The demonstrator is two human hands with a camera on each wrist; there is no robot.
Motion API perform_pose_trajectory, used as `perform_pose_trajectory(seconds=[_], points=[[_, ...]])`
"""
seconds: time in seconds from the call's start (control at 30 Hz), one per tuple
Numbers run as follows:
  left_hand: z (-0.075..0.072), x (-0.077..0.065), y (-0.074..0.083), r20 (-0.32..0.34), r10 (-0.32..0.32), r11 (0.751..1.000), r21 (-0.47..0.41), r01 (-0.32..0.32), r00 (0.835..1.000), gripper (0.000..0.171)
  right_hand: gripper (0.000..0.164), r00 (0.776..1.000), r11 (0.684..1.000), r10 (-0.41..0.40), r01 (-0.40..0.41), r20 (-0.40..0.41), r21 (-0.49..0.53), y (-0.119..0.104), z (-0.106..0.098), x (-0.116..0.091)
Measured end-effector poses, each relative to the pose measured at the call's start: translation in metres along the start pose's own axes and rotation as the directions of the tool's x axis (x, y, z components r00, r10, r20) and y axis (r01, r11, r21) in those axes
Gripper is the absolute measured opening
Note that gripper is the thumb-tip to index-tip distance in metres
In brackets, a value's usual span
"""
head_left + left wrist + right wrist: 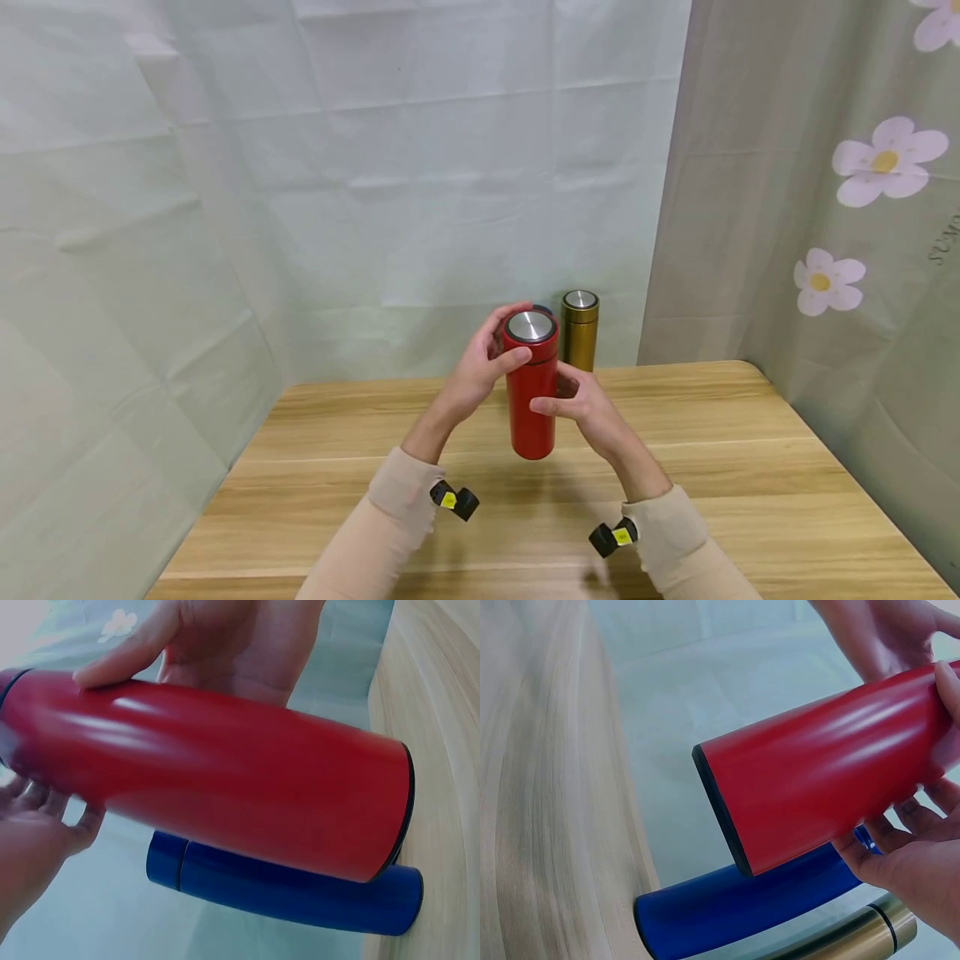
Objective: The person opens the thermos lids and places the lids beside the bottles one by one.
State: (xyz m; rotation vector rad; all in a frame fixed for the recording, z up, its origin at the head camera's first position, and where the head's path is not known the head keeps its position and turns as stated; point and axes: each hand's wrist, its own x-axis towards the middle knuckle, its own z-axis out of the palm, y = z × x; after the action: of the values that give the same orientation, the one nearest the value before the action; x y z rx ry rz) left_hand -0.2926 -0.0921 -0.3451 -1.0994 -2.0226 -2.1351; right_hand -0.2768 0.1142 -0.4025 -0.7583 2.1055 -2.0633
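Observation:
Both hands hold a red thermos flask (531,425) upright above the wooden table. My left hand (474,371) grips its cap end, the thumb lying across the front just below the silver-topped lid. Lower down, my right hand (592,408) holds the body from the right, thumb on the front and fingers behind. In both wrist views the black-rimmed base of the red thermos (247,780) hangs clear of the tabletop. A blue thermos flask (735,911) stands behind it, mostly hidden in the head view. A gold thermos flask (581,337) stands to the right of the blue one.
The wood-grain table (315,467) extends to both sides and toward me. Behind it hangs a pale creased curtain (420,183). Along the right is a grey curtain with flower prints (888,162).

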Motion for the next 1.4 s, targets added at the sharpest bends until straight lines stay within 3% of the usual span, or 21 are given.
perform_pose_trajectory(seconds=[0.27, 0.4, 0.57, 0.7, 0.9, 1.13, 1.27, 1.4], points=[[-0.0055, -0.0001, -0.0008, 0.069, -0.025, 1.0, 0.018, 0.024, 0.997, 0.062, 0.055, 1.0, 1.0, 0.0, 0.0, 0.008, -0.001, 0.0006, -0.001, -0.0006], [-0.0028, 0.0008, -0.0017, 0.023, -0.026, 1.0, -0.008, 0.026, 0.999, 0.066, 0.055, 1.0, 1.0, 0.002, -0.002, 0.008, -0.001, 0.0004, -0.0018, -0.0008], [0.0011, 0.0021, -0.0019, -0.048, 0.017, 1.0, -0.019, -0.018, 0.999, 0.075, 0.055, 1.0, 1.0, -0.002, 0.002, -0.002, -0.002, -0.0001, -0.0026, -0.0003], [0.0033, 0.0015, -0.0016, -0.069, 0.032, 0.999, -0.007, -0.033, 0.997, 0.078, 0.055, 1.0, 1.0, 0.003, -0.003, -0.004, -0.005, -0.0004, -0.0026, -0.0013], [0.0005, 0.0034, -0.0023, -0.001, 0.029, 1.0, 0.003, -0.029, 1.0, 0.091, 0.054, 1.0, 1.0, -0.005, 0.005, -0.005, -0.005, -0.0011, -0.0036, -0.0007], [-0.0052, 0.0021, -0.0017, 0.086, -0.019, 0.999, 0.05, 0.015, 0.996, 0.07, 0.054, 1.0, 1.0, -0.013, 0.013, 0.003, -0.006, -0.0029, -0.0041, -0.0016], [-0.005, 0.0, -0.0011, 0.071, -0.041, 0.998, 0.045, 0.038, 0.997, 0.066, 0.056, 1.0, 1.0, 0.0, 0.0, 0.004, -0.01, -0.0023, -0.0032, -0.0015], [-0.0022, -0.0006, -0.0015, 0.014, -0.024, 1.0, 0.0, 0.024, 1.0, 0.071, 0.056, 1.0, 1.0, 0.011, -0.011, 0.001, -0.005, -0.0025, -0.0019, -0.0013]])
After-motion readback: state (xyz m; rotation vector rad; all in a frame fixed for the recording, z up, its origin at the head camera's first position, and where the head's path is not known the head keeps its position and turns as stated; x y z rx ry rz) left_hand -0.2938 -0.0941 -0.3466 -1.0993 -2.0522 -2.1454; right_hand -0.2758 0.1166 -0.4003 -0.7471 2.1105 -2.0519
